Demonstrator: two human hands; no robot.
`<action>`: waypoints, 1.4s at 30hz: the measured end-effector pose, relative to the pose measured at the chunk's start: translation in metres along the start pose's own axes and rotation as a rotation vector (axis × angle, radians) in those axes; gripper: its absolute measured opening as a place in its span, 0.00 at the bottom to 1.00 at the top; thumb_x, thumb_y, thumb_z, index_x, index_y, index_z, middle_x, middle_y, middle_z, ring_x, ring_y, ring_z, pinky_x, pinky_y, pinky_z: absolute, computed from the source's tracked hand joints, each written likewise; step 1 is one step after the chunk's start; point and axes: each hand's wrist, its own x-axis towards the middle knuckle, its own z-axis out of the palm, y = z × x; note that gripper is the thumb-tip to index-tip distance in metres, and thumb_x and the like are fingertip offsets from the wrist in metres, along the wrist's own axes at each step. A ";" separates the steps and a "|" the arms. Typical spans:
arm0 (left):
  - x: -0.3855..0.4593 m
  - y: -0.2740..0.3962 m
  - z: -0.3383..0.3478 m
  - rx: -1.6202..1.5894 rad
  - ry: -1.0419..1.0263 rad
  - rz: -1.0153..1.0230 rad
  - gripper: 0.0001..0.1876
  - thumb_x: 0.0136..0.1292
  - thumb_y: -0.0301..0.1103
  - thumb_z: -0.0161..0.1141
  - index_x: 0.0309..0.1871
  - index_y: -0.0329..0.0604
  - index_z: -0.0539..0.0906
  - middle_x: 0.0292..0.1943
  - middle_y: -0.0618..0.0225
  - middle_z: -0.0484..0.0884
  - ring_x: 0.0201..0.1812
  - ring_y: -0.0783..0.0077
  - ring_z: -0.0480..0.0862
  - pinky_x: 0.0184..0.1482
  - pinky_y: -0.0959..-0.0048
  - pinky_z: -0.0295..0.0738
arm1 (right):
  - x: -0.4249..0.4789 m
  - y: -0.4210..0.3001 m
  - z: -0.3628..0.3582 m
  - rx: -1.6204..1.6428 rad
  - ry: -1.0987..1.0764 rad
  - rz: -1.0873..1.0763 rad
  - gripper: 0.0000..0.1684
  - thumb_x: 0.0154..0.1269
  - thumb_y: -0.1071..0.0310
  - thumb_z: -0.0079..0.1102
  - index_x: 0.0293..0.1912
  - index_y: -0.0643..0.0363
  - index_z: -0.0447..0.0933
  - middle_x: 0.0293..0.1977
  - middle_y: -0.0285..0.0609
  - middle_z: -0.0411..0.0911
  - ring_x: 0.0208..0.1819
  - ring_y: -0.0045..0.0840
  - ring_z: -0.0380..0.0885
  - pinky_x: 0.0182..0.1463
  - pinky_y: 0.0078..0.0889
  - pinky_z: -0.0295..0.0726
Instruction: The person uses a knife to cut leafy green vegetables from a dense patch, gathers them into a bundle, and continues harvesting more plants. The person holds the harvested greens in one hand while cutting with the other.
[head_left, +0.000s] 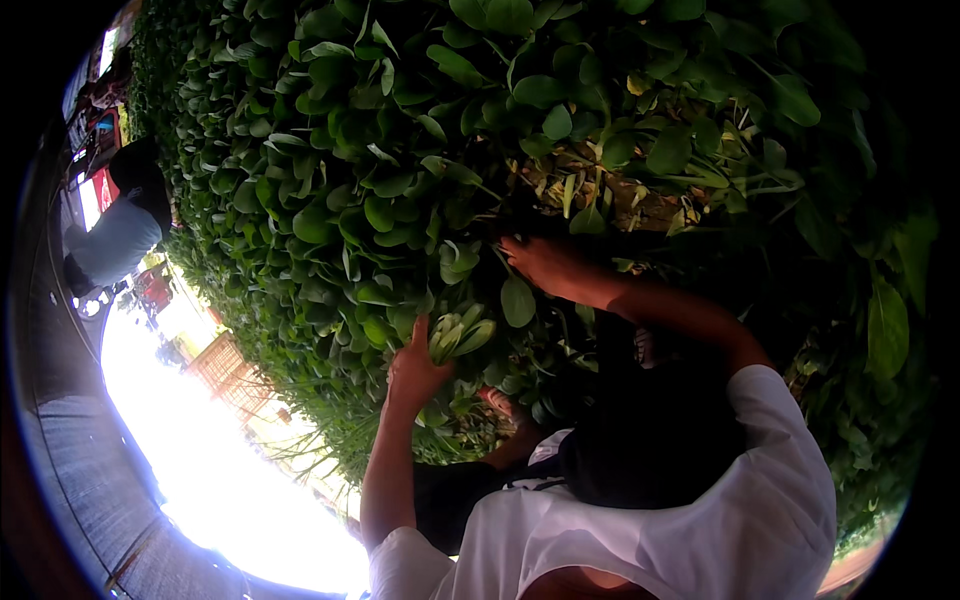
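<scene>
My left hand (417, 369) is closed around a small bunch of leafy greens (460, 334), whose pale stem ends point up and to the right. Its thumb or a finger sticks up beside the bunch. Further right and ahead, my right hand (541, 264) reaches low among the plants. The fingertips are in dark shade, so whether they grip a stem is hidden. Just below those fingers hangs a broad green leaf (517, 301). Dense standing leafy greens (322, 180) surround both hands.
Beyond my right hand is a patch of bare soil (645, 202) littered with yellowed leaves. A foot (498, 402) shows among the plants below my left hand. At far left another person (120, 236) bends by the bed. A lattice crate (229, 371) stands in the glare.
</scene>
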 end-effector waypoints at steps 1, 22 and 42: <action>0.000 -0.002 0.001 0.039 0.009 0.000 0.48 0.47 0.39 0.66 0.73 0.52 0.54 0.51 0.49 0.80 0.51 0.46 0.80 0.54 0.57 0.74 | 0.004 -0.005 -0.002 0.019 -0.024 0.036 0.18 0.63 0.67 0.52 0.53 0.58 0.69 0.28 0.47 0.78 0.31 0.44 0.80 0.34 0.44 0.77; -0.007 -0.022 0.057 -0.057 0.215 0.114 0.44 0.45 0.35 0.68 0.70 0.54 0.62 0.49 0.55 0.81 0.49 0.51 0.79 0.56 0.59 0.70 | 0.019 0.036 -0.011 -0.032 -0.202 -0.166 0.25 0.66 0.70 0.53 0.62 0.55 0.66 0.37 0.48 0.80 0.38 0.38 0.81 0.38 0.38 0.79; -0.061 -0.049 -0.037 -0.959 -0.163 0.473 0.38 0.49 0.25 0.71 0.65 0.37 0.66 0.53 0.69 0.78 0.54 0.77 0.76 0.57 0.74 0.72 | -0.020 -0.101 -0.124 1.206 -0.272 0.107 0.31 0.66 0.52 0.59 0.62 0.60 0.67 0.49 0.34 0.75 0.38 0.12 0.70 0.45 0.19 0.72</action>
